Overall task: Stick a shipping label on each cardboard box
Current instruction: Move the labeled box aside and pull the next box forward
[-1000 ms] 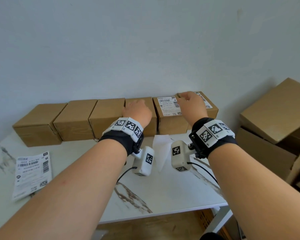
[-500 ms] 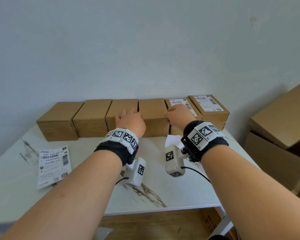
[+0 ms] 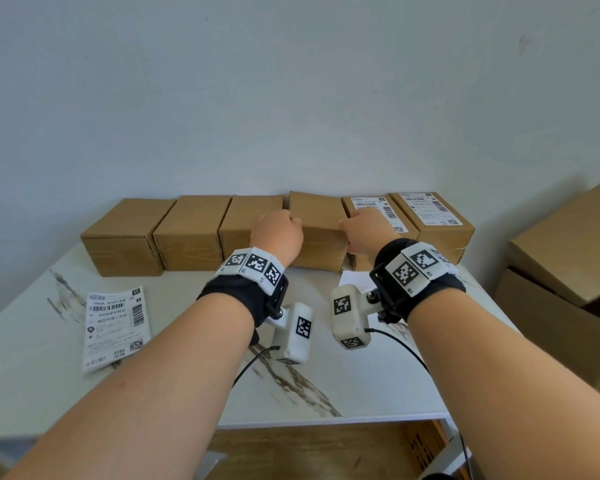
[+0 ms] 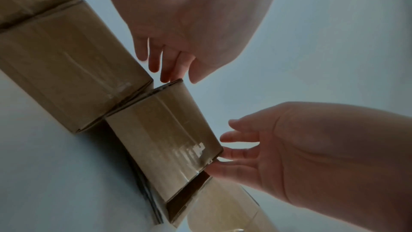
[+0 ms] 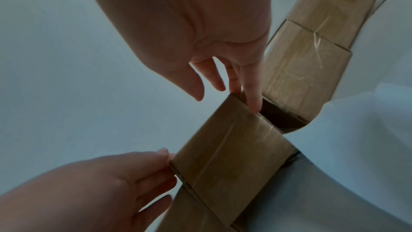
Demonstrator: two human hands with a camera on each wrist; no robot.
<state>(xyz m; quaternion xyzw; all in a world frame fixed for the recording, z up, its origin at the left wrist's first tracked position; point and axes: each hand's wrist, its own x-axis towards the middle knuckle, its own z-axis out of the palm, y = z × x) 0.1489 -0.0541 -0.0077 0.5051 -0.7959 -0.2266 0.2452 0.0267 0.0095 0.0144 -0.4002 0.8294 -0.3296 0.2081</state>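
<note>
Six small cardboard boxes stand in a row against the wall. The two at the right end carry shipping labels [image 3: 374,206] [image 3: 430,207]. The unlabelled box [image 3: 317,230] [image 4: 162,140] [image 5: 227,147] just left of them sits slightly forward of the row, between my hands. My left hand [image 3: 278,230] [image 4: 171,66] [image 5: 125,174] pinches its top left corner. My right hand [image 3: 364,226] [image 4: 256,149] [image 5: 236,77] presses straight fingers against its right side, in the gap next to the labelled box; its thumb is off the box. A loose label sheet [image 3: 116,327] lies on the table at the left.
The white marble-patterned table [image 3: 326,393] has its front edge close to me. A blank white backing paper [image 3: 352,282] lies under my right wrist. Large cardboard cartons [image 3: 568,244] are stacked off the table's right side. Three more unlabelled boxes [image 3: 191,230] fill the row's left.
My right hand has left the labelled boxes and come left to the unlabelled box. My left hand has slid from that box's top to its left corner. The box now stands proud of the row.
</note>
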